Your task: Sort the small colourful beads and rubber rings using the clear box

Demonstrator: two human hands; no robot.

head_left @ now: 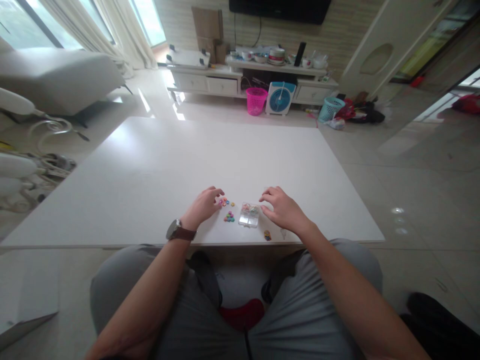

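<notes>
Just below frame centre, on white table point(225, 155): clear box point(248, 220), pale pieces in its upper half. Left of it, loose bright pieces point(224, 202) under curled left hand point(202, 206); cannot tell if fingertips pinch one. Right hand point(280, 207) beside box, thumb and fingers parted. Step in hand: likely sorting small pieces. Next move seems to call for light, precise fingertip pinch.

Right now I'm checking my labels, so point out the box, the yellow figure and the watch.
Box point(244, 220): head view, on its bare near half.
Yellow figure point(267, 235): head view, on its middle.
Watch point(173, 229): head view, on its dial.
</notes>
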